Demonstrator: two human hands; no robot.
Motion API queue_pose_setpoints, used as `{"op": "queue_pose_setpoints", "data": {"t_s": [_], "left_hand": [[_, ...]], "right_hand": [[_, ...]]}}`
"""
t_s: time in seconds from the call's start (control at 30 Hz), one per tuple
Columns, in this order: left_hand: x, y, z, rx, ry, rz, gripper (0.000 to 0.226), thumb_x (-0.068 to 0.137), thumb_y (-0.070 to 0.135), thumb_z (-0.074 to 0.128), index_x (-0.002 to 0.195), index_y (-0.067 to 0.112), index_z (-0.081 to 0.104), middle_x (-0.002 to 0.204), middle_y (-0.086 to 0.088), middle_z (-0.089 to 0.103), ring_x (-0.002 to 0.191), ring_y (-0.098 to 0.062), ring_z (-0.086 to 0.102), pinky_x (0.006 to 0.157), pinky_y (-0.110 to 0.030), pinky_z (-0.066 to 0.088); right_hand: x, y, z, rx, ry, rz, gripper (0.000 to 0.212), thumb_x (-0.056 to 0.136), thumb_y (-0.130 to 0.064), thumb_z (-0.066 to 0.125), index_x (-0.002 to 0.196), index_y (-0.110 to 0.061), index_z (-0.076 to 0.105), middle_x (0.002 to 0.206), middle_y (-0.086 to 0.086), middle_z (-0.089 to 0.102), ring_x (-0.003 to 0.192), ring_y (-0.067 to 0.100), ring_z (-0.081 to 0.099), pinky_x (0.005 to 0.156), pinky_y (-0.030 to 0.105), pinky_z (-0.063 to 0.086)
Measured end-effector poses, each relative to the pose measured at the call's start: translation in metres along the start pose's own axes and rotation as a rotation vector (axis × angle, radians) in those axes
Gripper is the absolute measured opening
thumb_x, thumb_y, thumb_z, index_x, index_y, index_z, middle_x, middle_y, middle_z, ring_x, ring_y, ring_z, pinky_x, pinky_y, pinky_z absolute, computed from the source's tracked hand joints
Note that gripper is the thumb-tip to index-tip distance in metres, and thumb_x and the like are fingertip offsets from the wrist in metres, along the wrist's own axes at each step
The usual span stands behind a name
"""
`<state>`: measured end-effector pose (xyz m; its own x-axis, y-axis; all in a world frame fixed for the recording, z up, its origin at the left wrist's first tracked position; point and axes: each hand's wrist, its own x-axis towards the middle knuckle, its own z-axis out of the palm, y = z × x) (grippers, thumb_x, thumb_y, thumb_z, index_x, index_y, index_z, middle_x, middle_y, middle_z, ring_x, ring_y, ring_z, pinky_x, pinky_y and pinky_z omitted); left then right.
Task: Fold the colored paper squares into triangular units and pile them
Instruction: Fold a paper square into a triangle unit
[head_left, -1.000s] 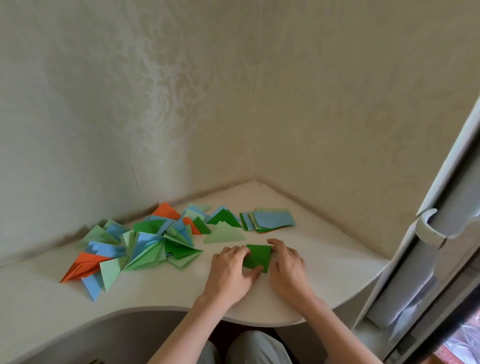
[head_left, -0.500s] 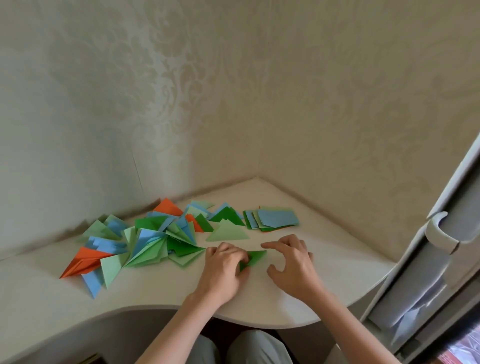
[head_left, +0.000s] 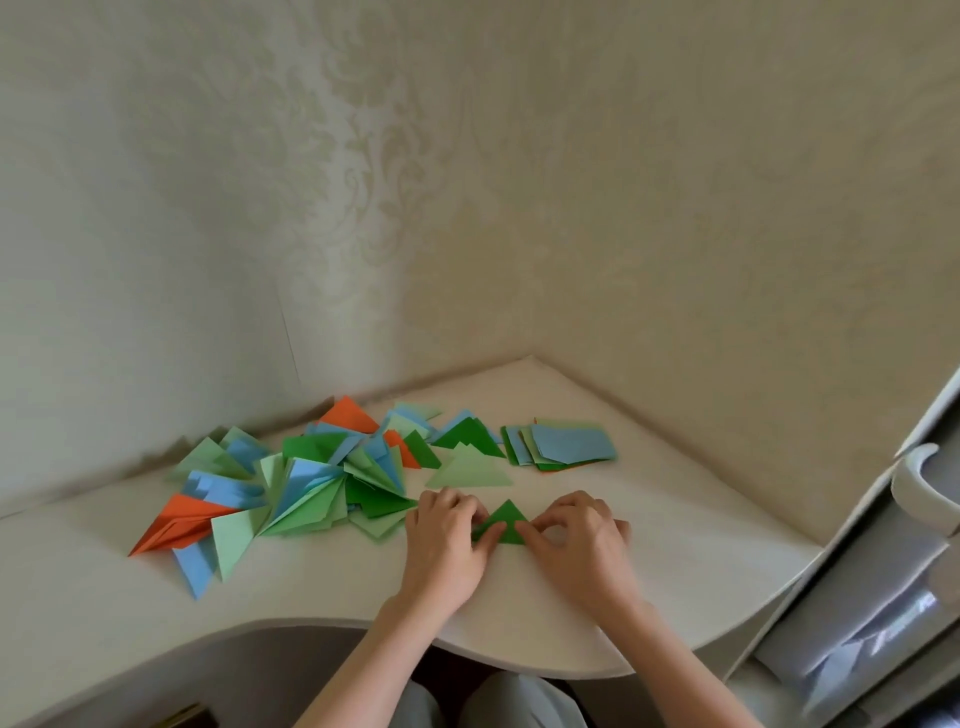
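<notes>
A dark green paper piece (head_left: 505, 522), folded into a triangle, lies on the white corner desk (head_left: 675, 561) between my hands. My left hand (head_left: 447, 545) pinches its left corner, fingers curled over it. My right hand (head_left: 582, 540) pinches its right corner with thumb and fingertips. A pile of folded triangular units (head_left: 311, 483) in green, light green, blue and orange spreads to the left. One light green triangle (head_left: 470, 470) lies apart, just behind my hands. A stack of unfolded squares (head_left: 563, 444), blue on top, sits at the back right.
Patterned walls meet in a corner right behind the desk. The desk's curved front edge (head_left: 467, 644) runs just below my wrists. A white door or cabinet with a handle (head_left: 919, 488) stands at the right.
The dark green piece went from a flat square under both hands to a folded triangle. My right hand lifted off it, then came back to pinch its right corner.
</notes>
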<state>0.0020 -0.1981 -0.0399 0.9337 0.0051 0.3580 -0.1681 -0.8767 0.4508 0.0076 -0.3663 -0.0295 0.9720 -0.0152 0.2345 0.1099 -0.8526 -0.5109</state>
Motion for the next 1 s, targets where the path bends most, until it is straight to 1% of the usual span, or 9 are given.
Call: {"op": "queue_pose_setpoints", "data": {"t_s": [0.1,0.23,0.37,0.47,0.63,0.7,0.83,0.9,1.0], "left_hand": [[0.002,0.002,0.006,0.072,-0.012,-0.018,0.029,0.089,0.057,0.049,0.090,0.028,0.056,0.097,0.013,0.051,0.099,-0.014,0.043,0.079,-0.029,0.029],[0.005,0.000,0.006,-0.007,0.009,-0.061,0.027,0.084,0.055,0.059,0.088,0.029,0.056,0.091,0.016,0.053,0.093,-0.011,0.045,0.077,-0.027,0.030],[0.010,-0.003,0.001,-0.178,0.002,-0.097,0.020,0.080,0.036,0.072,0.086,0.026,0.056,0.080,0.015,0.056,0.085,-0.011,0.051,0.075,-0.030,0.038],[0.011,-0.008,-0.004,-0.303,-0.029,-0.082,0.013,0.080,0.018,0.074,0.084,0.018,0.061,0.079,0.010,0.061,0.081,-0.014,0.059,0.076,-0.034,0.049],[0.007,-0.010,-0.010,-0.368,-0.027,-0.065,0.015,0.081,0.004,0.069,0.083,0.018,0.064,0.081,0.007,0.064,0.080,-0.006,0.059,0.072,-0.014,0.046],[0.004,-0.008,-0.010,-0.349,-0.003,-0.053,0.015,0.082,0.002,0.068,0.085,0.016,0.065,0.082,0.006,0.064,0.081,-0.007,0.058,0.074,-0.018,0.048],[-0.006,0.003,-0.008,-0.160,0.099,0.075,0.015,0.086,0.002,0.062,0.097,0.011,0.066,0.092,0.000,0.064,0.087,-0.020,0.054,0.077,-0.033,0.048],[-0.010,0.011,-0.006,-0.074,0.131,0.134,0.014,0.089,0.010,0.061,0.103,0.011,0.063,0.097,-0.003,0.061,0.089,-0.023,0.053,0.077,-0.035,0.047],[-0.012,0.020,-0.003,-0.030,0.097,0.104,0.025,0.091,0.027,0.061,0.112,0.015,0.058,0.104,-0.002,0.055,0.092,-0.020,0.050,0.080,-0.033,0.045]], "right_hand": [[0.000,-0.001,0.005,-0.021,0.021,-0.003,0.029,0.078,-0.066,0.058,0.076,-0.038,0.064,0.095,-0.020,0.046,0.098,0.008,0.045,0.081,0.030,0.024],[-0.001,0.002,0.007,-0.020,0.026,0.008,0.028,0.075,-0.067,0.059,0.075,-0.039,0.055,0.097,-0.019,0.047,0.098,0.009,0.046,0.083,0.029,0.025],[0.000,0.003,0.007,0.019,0.018,0.014,0.026,0.077,-0.061,0.062,0.090,-0.040,0.051,0.099,-0.019,0.051,0.099,0.008,0.046,0.079,0.028,0.020],[0.003,0.004,0.005,0.057,-0.032,0.030,0.023,0.078,-0.051,0.066,0.092,-0.043,0.049,0.097,-0.021,0.050,0.100,0.007,0.045,0.078,0.028,0.018],[0.006,0.009,0.000,0.105,-0.116,0.034,0.016,0.083,-0.038,0.064,0.088,-0.045,0.051,0.095,-0.020,0.049,0.102,0.009,0.046,0.083,0.028,0.021],[0.004,0.008,0.000,0.109,-0.109,0.034,0.015,0.085,-0.036,0.063,0.087,-0.045,0.051,0.096,-0.020,0.048,0.103,0.010,0.046,0.084,0.028,0.021],[0.000,0.005,0.001,0.093,-0.065,0.033,0.012,0.086,-0.033,0.061,0.093,-0.042,0.055,0.105,-0.019,0.050,0.107,0.010,0.045,0.088,0.028,0.022],[-0.001,0.004,0.001,0.085,-0.066,0.032,0.012,0.087,-0.033,0.060,0.096,-0.040,0.057,0.110,-0.018,0.052,0.108,0.010,0.045,0.089,0.028,0.021],[-0.002,0.003,0.001,0.071,-0.066,0.027,0.013,0.088,-0.032,0.058,0.099,-0.039,0.058,0.113,-0.016,0.051,0.110,0.011,0.044,0.088,0.027,0.020]]}}
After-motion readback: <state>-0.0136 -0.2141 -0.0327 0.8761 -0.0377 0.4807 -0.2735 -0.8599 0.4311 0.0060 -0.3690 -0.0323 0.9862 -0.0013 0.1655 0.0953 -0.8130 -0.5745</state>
